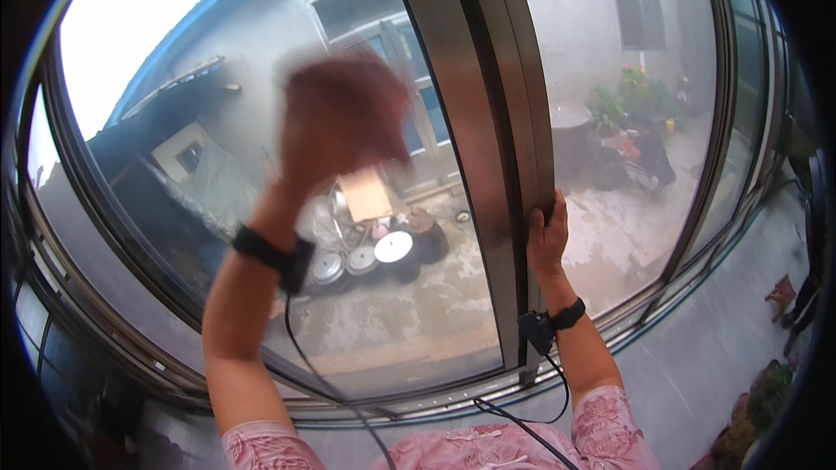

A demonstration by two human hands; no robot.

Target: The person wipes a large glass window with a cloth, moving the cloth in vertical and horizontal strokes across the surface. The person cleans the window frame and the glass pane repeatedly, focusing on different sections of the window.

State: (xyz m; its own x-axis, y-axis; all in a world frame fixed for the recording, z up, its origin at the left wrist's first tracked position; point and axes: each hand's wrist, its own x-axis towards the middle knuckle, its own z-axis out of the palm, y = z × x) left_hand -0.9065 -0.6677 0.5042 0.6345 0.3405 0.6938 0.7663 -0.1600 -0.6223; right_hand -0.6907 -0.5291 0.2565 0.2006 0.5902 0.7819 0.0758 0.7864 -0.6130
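My left hand (320, 124) is raised in front of the left glass pane (418, 313), blurred by motion, with a dark red cloth (372, 101) in it against or close to the glass. My right hand (548, 235) rests on the edge of the metal window frame (516, 176), fingers pointing up, thumb apart. It holds the edge of this upright. Each wrist wears a black strap with a small box and a cable. The right glass pane (627, 209) looks hazy.
A sill with sliding tracks (450, 398) runs below the panes. Through the glass show a yard with lidded pots (394, 248), potted plants (637, 94) and a building. More plants (774, 398) stand at the lower right. Cables (372, 427) hang from both wrists.
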